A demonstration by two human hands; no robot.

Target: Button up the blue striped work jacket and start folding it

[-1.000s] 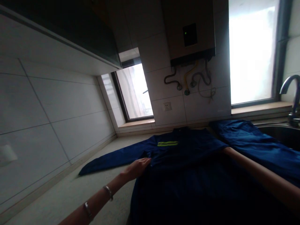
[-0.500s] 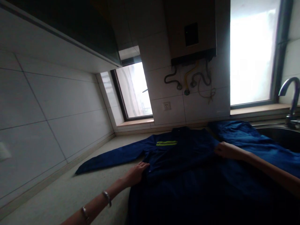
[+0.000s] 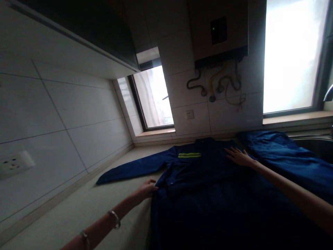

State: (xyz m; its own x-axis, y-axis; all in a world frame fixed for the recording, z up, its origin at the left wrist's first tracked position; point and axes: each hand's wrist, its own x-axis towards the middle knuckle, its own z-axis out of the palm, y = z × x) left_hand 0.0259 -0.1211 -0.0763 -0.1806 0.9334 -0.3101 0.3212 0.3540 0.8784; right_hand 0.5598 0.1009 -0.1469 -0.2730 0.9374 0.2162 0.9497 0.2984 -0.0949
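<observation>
A dark blue work jacket with yellow-green stripes on its chest lies spread on the counter, one sleeve stretched out to the left. At the jacket's left edge, my left hand has its fingers closed on a bit of cloth, which is drawn to a point there. My right hand rests flat on the right chest area, fingers spread. The lower part of the jacket fades into shadow.
The pale counter runs along the tiled wall. More blue cloth lies at the right beside the sink. A cabinet overhangs the left; a water heater hangs above, with hoses below it.
My right hand has gone from a closed grip to lying spread on the jacket, slightly farther left. My left hand has drawn cloth outward at the left edge. The view has turned a little left.
</observation>
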